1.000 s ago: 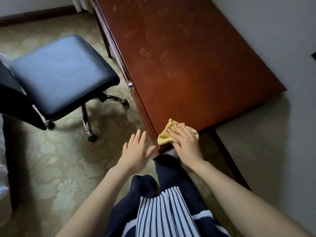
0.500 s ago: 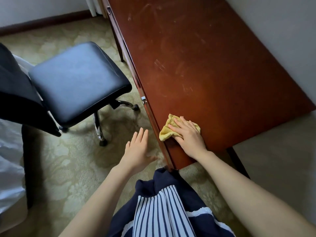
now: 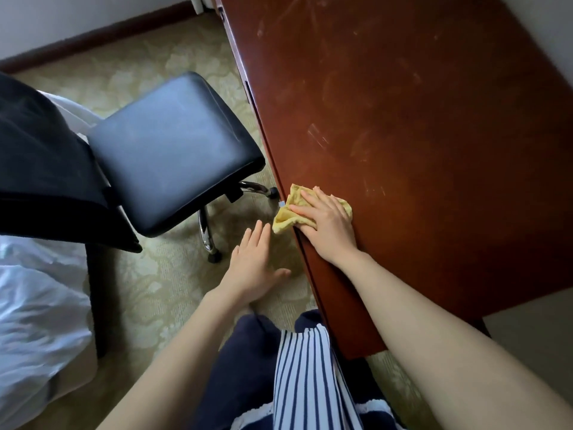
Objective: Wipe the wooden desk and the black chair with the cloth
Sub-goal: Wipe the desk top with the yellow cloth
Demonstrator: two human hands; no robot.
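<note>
**Cloth pressed at the counter's edge**

The right hand [image 3: 325, 225] lies flat on the crumpled yellow cloth [image 3: 286, 216]. Its fingers [image 3: 305, 209] are straight and close together, pressing the cloth onto the left edge of the reddish-brown wooden counter [image 3: 418, 135], with one corner overhanging. The left hand [image 3: 254, 268] hovers over the patterned beige carpet [image 3: 148, 274], fingers straight, holding nothing. The black padded swivel chair [image 3: 173, 150] stands just beside the counter.

Reddish wooden table [image 3: 418, 135], smeared top | yellow cloth [image 3: 286, 214] at its chair-side edge, under my right hand [image 3: 325, 221] | black chair [image 3: 173, 150] on patterned carpet [image 3: 148, 280]
</note>
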